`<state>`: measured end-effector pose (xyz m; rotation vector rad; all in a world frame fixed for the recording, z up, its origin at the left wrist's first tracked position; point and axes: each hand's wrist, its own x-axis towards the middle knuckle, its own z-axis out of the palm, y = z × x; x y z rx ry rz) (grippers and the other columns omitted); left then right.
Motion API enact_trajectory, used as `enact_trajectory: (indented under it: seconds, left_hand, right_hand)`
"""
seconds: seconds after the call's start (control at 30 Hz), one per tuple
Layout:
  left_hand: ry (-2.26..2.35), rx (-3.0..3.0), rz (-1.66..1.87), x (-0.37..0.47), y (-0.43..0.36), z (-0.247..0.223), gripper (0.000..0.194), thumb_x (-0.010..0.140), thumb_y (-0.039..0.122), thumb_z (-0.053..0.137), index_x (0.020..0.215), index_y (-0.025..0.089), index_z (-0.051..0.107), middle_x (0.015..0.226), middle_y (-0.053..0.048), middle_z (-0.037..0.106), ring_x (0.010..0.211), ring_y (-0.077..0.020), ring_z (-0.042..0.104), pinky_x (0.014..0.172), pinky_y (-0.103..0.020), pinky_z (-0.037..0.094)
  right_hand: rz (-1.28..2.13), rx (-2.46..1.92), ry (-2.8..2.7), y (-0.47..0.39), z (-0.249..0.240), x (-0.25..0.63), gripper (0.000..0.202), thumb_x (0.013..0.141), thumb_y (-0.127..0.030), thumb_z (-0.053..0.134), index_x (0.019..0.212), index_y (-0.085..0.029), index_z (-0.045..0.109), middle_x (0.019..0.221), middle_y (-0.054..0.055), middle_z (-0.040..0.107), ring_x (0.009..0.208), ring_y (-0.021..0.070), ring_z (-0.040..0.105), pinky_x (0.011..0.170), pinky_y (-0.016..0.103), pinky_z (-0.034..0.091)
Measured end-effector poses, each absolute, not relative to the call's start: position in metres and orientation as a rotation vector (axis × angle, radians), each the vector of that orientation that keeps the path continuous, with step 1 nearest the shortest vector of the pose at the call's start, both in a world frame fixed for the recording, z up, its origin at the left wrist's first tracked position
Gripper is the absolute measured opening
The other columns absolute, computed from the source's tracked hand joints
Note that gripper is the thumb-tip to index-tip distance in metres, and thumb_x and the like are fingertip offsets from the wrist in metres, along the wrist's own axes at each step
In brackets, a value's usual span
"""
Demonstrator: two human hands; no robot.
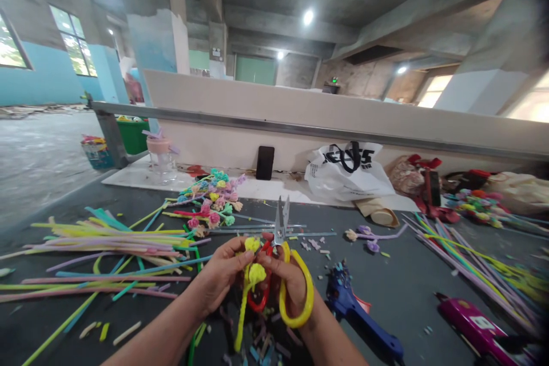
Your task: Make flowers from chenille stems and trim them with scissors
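Observation:
Near the table's front, my left hand (229,266) pinches a yellow pipe-cleaner flower (256,274) whose twisted stem hangs downward. A second small yellow bloom shows above it, at the fingertips. My right hand (291,280) is closed around scissors (297,286) with yellow and red handles; their blades point up and away, a little apart. The fingertips of both hands meet close to the flower, partly hiding where they touch it. Short cut bits of pipe cleaner (261,349) lie below the hands.
Loose pipe cleaners (115,246) spread on the left, more (472,263) on the right. Finished flowers (214,200) lie behind. A blue glue gun (364,320) and a purple tool (476,323) are at right. A phone (265,162), jar (160,160) and white bag (347,171) stand along the back.

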<state>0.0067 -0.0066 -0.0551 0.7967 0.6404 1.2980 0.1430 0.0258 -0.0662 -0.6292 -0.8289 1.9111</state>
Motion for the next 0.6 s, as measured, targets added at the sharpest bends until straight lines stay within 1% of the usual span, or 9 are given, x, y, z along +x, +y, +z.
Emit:
enact_trajectory:
  seconds: [0.1,0.17,0.2,0.37,0.47,0.6]
  left_hand:
    - [0.696,0.830,1.305,0.0083,-0.0058,-0.0572,0.016,0.071,0.024,0.064,0.083,0.015,0.059,0.077,-0.004,0.064,0.065,-0.0135,0.058,0.065,-0.026,0.044]
    - [0.784,0.884,1.305,0.0088,-0.0051,-0.0581,0.016,0.069,0.026,0.065,0.079,0.015,0.057,0.070,-0.001,0.061,0.061,-0.0115,0.054,0.061,-0.024,0.042]
    - [0.853,0.928,1.305,0.0087,-0.0048,-0.0580,0.017,0.068,0.027,0.066,0.076,0.015,0.057,0.067,0.001,0.059,0.059,-0.0108,0.052,0.060,-0.023,0.041]
    - [1.208,1.291,1.307,0.0069,-0.0042,-0.0535,0.021,0.065,0.031,0.065,0.060,0.014,0.053,0.058,0.004,0.047,0.058,-0.0099,0.042,0.056,-0.020,0.034]
    - [1.245,1.435,1.282,0.0054,-0.0038,-0.0541,0.020,0.068,0.032,0.061,0.061,0.015,0.054,0.059,0.003,0.047,0.060,-0.0111,0.043,0.057,-0.020,0.034]
    - [1.218,1.482,1.270,0.0043,-0.0032,-0.0582,0.017,0.070,0.031,0.060,0.065,0.015,0.054,0.062,0.002,0.050,0.063,-0.0123,0.045,0.059,-0.021,0.036]
  right_hand:
    - [1.886,-0.592,-0.803,0.0253,-0.0646,0.1430,0.062,0.061,-0.016,0.073,0.115,-0.028,0.045,0.070,-0.003,0.061,0.058,0.0149,0.059,0.053,0.026,0.046]
    - [1.844,-0.581,-0.804,0.0243,-0.0626,0.1427,0.066,0.059,-0.015,0.075,0.116,-0.028,0.044,0.071,-0.004,0.061,0.062,0.0148,0.060,0.059,0.028,0.048]
    - [1.818,-0.586,-0.820,0.0238,-0.0619,0.1425,0.068,0.059,-0.015,0.075,0.116,-0.029,0.043,0.071,-0.004,0.060,0.062,0.0142,0.059,0.059,0.028,0.048]
    - [1.674,-0.671,-0.990,0.0235,-0.0620,0.1421,0.070,0.056,-0.019,0.077,0.116,-0.028,0.041,0.068,-0.006,0.055,0.053,0.0114,0.055,0.049,0.023,0.045]
    - [1.639,-0.693,-1.045,0.0242,-0.0626,0.1421,0.067,0.057,-0.021,0.076,0.114,-0.028,0.042,0.068,-0.007,0.054,0.053,0.0110,0.053,0.046,0.021,0.044]
    - [1.650,-0.691,-1.057,0.0242,-0.0614,0.1425,0.064,0.061,-0.022,0.074,0.115,-0.027,0.041,0.066,-0.007,0.053,0.052,0.0101,0.051,0.047,0.021,0.043]
